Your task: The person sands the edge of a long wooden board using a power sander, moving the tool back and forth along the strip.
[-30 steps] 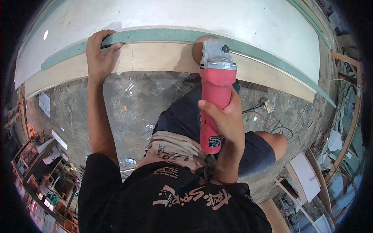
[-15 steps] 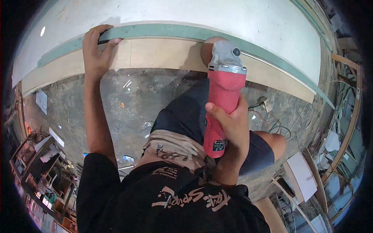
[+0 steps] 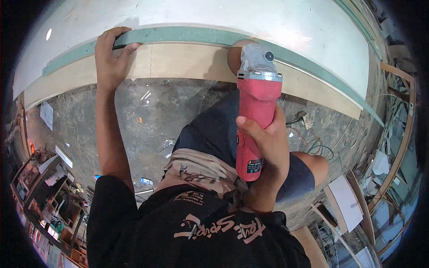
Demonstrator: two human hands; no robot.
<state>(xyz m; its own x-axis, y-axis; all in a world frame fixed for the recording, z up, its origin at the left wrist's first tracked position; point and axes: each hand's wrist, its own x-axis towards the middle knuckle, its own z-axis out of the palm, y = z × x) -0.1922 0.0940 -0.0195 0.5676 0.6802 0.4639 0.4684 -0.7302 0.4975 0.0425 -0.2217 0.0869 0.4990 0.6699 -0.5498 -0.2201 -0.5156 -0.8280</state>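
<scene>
My right hand (image 3: 269,138) is wrapped round the red body of an angle grinder (image 3: 257,100). Its grey metal head points away from me, over the edge of a pale board (image 3: 178,60); the disc, if any, is hidden from this side. At the far left, my left hand (image 3: 111,60) grips a long green strip (image 3: 187,35), fingers over its far edge and thumb at its near edge. A small dark piece shows between that thumb and the fingers, too little of it to name. The strip lies along a large white panel (image 3: 223,13). My bent knee is under the grinder's head.
Scraps litter the grey floor (image 3: 147,116). Cables (image 3: 319,147) lie right of my legs. A cluttered wooden shelf (image 3: 49,201) stands at lower left. Boards and offcuts (image 3: 346,203) lean at lower right, with a curved-looking wooden frame (image 3: 402,152) beyond.
The angle grinder and my right hand have shifted very slightly, the head a little away from me and to the left. My left hand keeps its place on the strip.
</scene>
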